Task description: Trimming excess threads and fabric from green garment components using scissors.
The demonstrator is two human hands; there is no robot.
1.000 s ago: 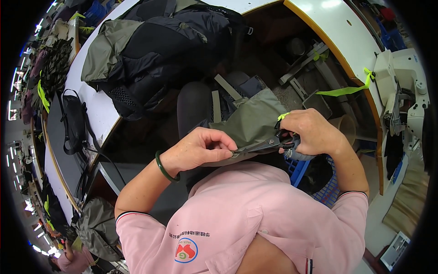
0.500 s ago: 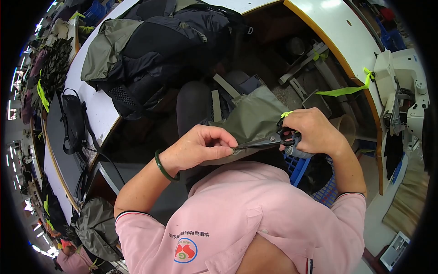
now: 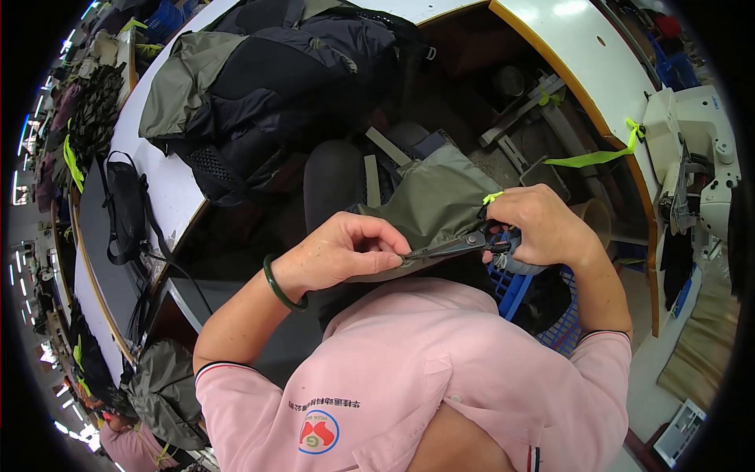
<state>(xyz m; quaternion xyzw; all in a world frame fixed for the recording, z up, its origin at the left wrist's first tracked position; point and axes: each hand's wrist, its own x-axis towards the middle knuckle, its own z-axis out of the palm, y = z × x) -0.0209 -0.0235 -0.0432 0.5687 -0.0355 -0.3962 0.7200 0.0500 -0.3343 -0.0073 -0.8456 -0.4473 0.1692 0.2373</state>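
Matt olive cloth piece (image 3: 432, 206), dark metal scissors (image 3: 452, 247), glossy green bangle (image 3: 277, 283)

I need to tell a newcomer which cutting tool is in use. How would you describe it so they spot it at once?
Start at the olive-green fabric piece held before the pink shirt. At its lower edge, in the right hand, are small dark thread snips, the only metal tool there, blades pointing at the left hand.

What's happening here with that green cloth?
A person in a pink shirt holds an olive-green fabric piece in front of them. The left hand pinches its lower edge, while the right hand works a pair of small dark snips along that edge, the blades pointing toward the left fingers. A pile of dark and olive bags lies on the white table beyond, and a sewing machine stands to the right.
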